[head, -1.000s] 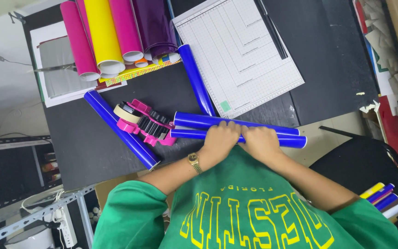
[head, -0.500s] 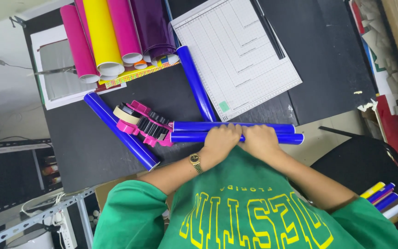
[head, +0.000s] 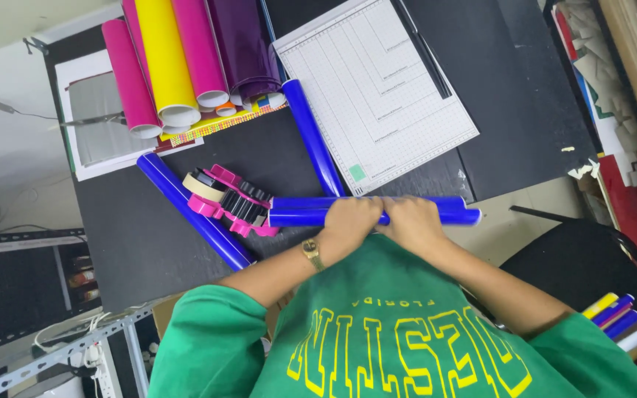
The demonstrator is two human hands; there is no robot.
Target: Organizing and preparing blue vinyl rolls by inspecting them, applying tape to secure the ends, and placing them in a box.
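Your blue roll [head: 447,210] looks like glossy, smooth vinyl; the desk [head: 134,243] under it is matt black (the pink tape dispenser [head: 231,203] is shiny plastic), and the cutting mat [head: 374,92] looks matt, papery.

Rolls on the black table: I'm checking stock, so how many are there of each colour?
Blue rolls: 3, counting the held roll under the left hand and right hand
Pink rolls: 2
Yellow roll: 1
Purple roll: 1
Total: 7
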